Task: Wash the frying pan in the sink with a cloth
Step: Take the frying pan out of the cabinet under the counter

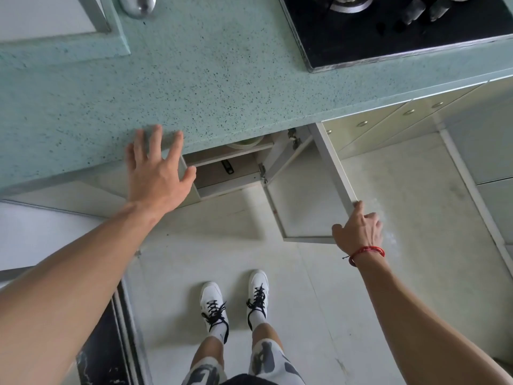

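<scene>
My left hand [158, 168] lies flat with spread fingers on the front edge of the speckled green counter [211, 79]. My right hand [359, 229] grips the free edge of the white cabinet door [305, 201], which stands swung open below the counter. Inside the open cabinet [230, 173] a dark handle [227, 167] shows on the lower level and a pale round rim [245, 143] on the shelf above. No frying pan, cloth or sink basin is plainly in view.
A black gas hob [402, 31] sits in the counter at the upper right. A shiny metal object [138, 5] stands at the top left beside a white framed panel [47, 15]. Shut cabinet fronts with round knobs [388, 118] run to the right. My feet stand on the pale floor tiles [388, 273].
</scene>
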